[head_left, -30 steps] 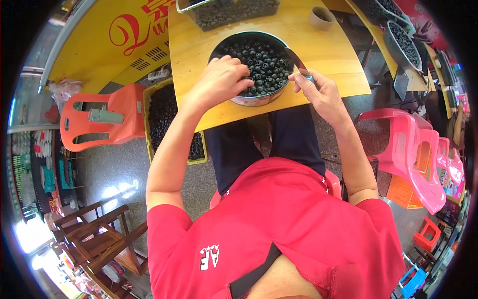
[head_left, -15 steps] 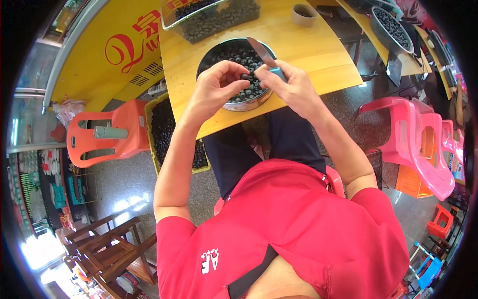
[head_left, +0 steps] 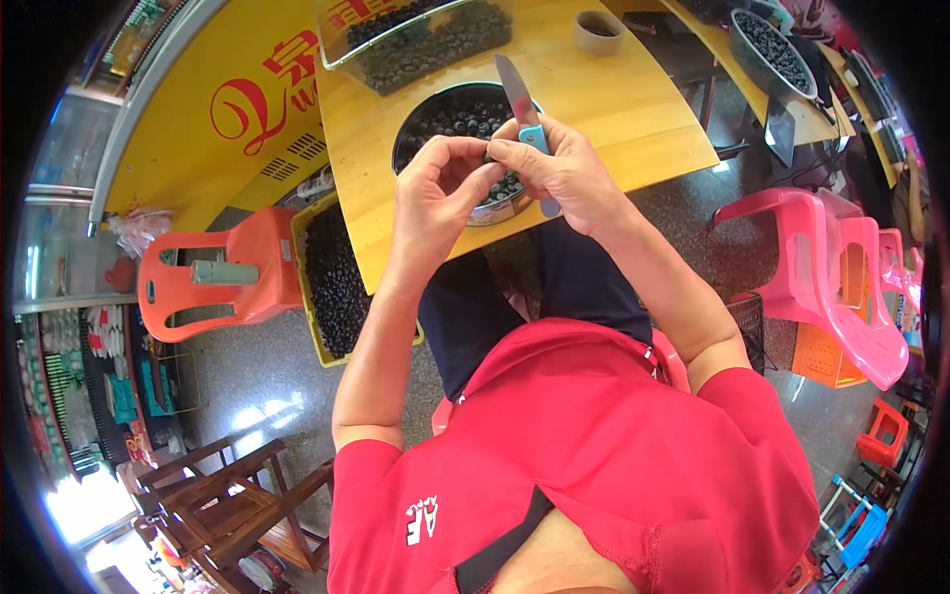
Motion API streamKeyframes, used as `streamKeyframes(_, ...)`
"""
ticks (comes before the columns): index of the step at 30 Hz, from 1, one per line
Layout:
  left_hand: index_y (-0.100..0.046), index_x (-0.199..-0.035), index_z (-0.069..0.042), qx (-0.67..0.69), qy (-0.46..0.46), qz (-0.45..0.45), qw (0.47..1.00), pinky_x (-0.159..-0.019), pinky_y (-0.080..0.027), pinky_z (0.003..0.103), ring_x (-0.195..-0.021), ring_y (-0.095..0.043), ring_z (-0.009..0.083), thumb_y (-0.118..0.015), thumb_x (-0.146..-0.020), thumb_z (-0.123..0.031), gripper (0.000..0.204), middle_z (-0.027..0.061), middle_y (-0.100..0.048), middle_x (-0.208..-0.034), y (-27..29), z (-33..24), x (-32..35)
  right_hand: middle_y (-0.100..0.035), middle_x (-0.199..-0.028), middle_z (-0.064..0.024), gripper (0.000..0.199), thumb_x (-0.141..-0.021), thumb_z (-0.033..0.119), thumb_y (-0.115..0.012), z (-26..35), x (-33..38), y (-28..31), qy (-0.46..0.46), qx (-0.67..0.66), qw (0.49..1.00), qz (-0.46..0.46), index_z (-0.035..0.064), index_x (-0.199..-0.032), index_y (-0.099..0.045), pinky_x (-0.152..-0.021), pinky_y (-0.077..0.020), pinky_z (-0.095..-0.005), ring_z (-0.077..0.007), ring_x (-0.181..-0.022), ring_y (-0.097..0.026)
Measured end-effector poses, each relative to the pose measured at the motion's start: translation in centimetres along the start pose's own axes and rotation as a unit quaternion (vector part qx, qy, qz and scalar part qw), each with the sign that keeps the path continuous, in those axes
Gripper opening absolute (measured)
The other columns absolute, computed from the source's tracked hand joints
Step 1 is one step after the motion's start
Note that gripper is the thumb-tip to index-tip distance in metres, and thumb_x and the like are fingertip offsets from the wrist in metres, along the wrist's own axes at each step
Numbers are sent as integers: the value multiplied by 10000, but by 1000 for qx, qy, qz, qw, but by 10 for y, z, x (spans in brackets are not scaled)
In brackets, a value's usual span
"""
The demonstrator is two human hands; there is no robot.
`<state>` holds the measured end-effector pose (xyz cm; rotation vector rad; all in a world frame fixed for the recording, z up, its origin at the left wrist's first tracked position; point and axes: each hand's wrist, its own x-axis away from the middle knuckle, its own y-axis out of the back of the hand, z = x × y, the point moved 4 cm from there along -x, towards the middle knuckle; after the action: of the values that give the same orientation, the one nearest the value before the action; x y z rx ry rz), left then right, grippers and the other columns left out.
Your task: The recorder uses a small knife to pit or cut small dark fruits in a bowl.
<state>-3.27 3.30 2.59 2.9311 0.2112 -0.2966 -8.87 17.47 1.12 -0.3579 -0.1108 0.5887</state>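
Observation:
A round metal bowl full of small dark round pieces stands at the near edge of the wooden table; their exact kind is too small to tell. Above it, my left hand is closed in a pinch on one small dark round piece. My right hand grips a folding knife with a light blue handle, its blade sticking up past the fingers and away from me. The thumb and forefinger of that hand meet the left fingertips at the piece, which they mostly cover.
Behind the bowl sits a clear plastic tub of the same pieces, with a small cup to its right. A yellow crate of dark pieces is on the floor at left, beside an orange chair. Pink chairs stand at right.
My right thumb and forefinger have moved left to meet the left fingertips. The knife has turned more upright in my right hand. My left forearm has shifted slightly right.

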Motion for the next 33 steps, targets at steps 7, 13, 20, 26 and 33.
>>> streamKeyframes(7,-612,-1028,7,139,8,-41,989,-731,-471,196,-795,-580,54,-673,-862,-3,177,4,-630,-892,-4,7,10,-508,-701,78,194,-890,233,-680,3,0,-7,-7,10,1000,22,89,-1008,-621,-481,-312,-171,-4,-575,-432)
streamKeyframes(13,-629,-1062,-9,122,50,-26,991,-628,-425,191,-707,-540,42,-690,-864,-54,212,-13,-623,-827,1,9,13,-571,-757,60,221,-891,256,-676,5,-2,-12,27,36,999,29,88,-1023,-620,-491,-332,-169,4,-590,-437)
streamKeyframes(20,-648,-1052,-29,219,64,-33,973,-587,-389,184,-660,-524,42,-683,-883,-125,197,-12,-626,-817,1,19,14,-592,-793,56,197,-918,232,-640,6,-2,-11,4,30,999,38,84,-1046,-619,-510,-342,-149,15,-615,-463)
streamKeyframes(26,-629,-1041,-14,276,68,-37,958,-575,-393,194,-640,-526,59,-682,-883,-121,198,1,-616,-783,2,21,12,-616,-790,-14,192,-951,182,-583,6,-7,0,154,226,962,9,-1,-992,-624,-581,-451,-248,-81,-688,-551)
streamKeyframes(33,-613,-1012,-20,290,55,-53,954,-572,-395,196,-633,-527,67,-682,-879,-103,172,11,-608,-767,4,26,8,-617,-829,-112,135,-868,168,-640,18,6,-4,325,481,814,7,44,-922,-640,-595,-498,-379,-312,-712,-619)
